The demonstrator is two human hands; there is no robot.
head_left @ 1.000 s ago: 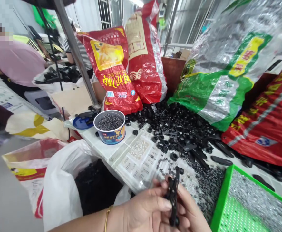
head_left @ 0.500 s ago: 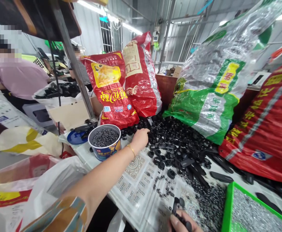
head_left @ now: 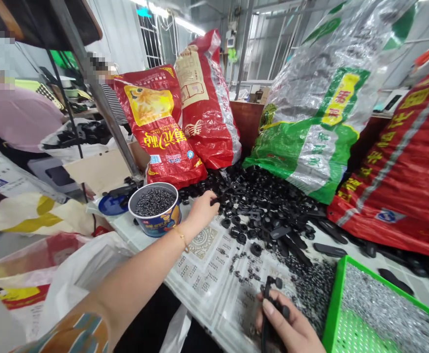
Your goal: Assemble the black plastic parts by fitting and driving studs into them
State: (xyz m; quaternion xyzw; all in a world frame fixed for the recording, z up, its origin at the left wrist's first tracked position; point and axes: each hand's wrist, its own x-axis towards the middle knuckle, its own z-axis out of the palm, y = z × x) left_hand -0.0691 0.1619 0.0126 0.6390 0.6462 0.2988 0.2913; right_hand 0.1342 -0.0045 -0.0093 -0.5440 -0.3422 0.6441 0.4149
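Note:
My left hand [head_left: 202, 210], wearing a thin bracelet, reaches out to the near left edge of a heap of black plastic parts [head_left: 258, 206]. Its fingers are closed on a small black plastic part [head_left: 214, 201]. Low in the view, my right hand [head_left: 291, 321] is wrapped around a long black plastic piece [head_left: 267, 314] with round knobs; its lower end is partly hidden by the fingers. Between the hands, a scatter of tiny black pieces [head_left: 245, 267] lies on the patterned tabletop [head_left: 217, 294].
A round tub [head_left: 159, 223] of tiny black pieces stands left of my left hand. A green tray [head_left: 334, 299] of small clear pieces lies at right. Large sacks, one red [head_left: 163, 127] and one green and silver [head_left: 310, 132], stand behind the heap. A person in pink [head_left: 19, 115] sits at left.
My left hand has drawn back slightly, with a small black plastic part now showing at its fingertips. My right hand has risen further into view, still holding the black piece.

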